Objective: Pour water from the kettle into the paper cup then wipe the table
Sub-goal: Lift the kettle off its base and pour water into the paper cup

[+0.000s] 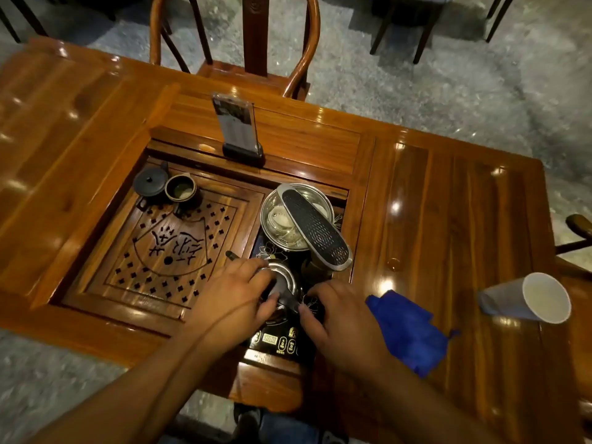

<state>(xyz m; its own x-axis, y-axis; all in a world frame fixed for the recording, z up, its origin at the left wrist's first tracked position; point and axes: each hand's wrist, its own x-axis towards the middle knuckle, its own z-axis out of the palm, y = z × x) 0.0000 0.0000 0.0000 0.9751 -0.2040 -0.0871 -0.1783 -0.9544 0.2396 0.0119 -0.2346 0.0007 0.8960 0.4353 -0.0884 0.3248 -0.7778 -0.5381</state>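
A steel kettle (283, 280) with a black handle sits on the black heater panel (278, 342), sunk into the wooden table (448, 219). My left hand (234, 299) curls around the kettle's left side. On the other side, my right hand (339, 318) has its fingers at the black handle. A white paper cup (528, 299) stands on the table at the right, apart from both hands, and looks tilted by the wide lens. A crumpled blue cloth (410, 331) lies on the table between my right hand and the cup.
A steel bowl (272, 206) with small cups inside sits behind the kettle, with a black-and-steel faucet arm (317, 229) over it. A carved tea tray (166, 245) holds a dark teapot (150, 182) and pitcher (181, 190). A phone on a stand (237, 129) and a wooden chair (250, 43) lie beyond.
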